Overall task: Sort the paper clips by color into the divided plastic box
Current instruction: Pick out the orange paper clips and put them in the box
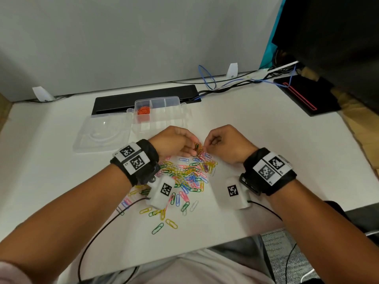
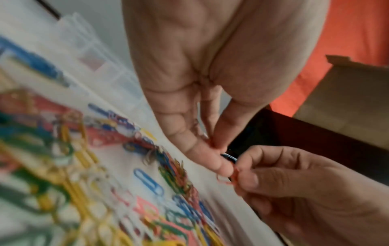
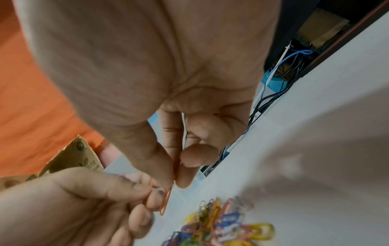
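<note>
Head view: left hand (image 1: 174, 142) and right hand (image 1: 227, 143) both pinch orange clips (image 3: 165, 202) above the pile (image 1: 184, 177), gathering orange; next, drop them beyond the pile into the box (image 1: 162, 113).

The head camera looks from above, forward and down, at the white table (image 1: 266, 144) and both wrists. The left wrist camera looks very close along the left hand (image 2: 202, 83) to its fingertips. The right wrist camera does the same along the right hand (image 3: 147, 74). All three share the paper clip pile (image 1: 184, 177).
</note>
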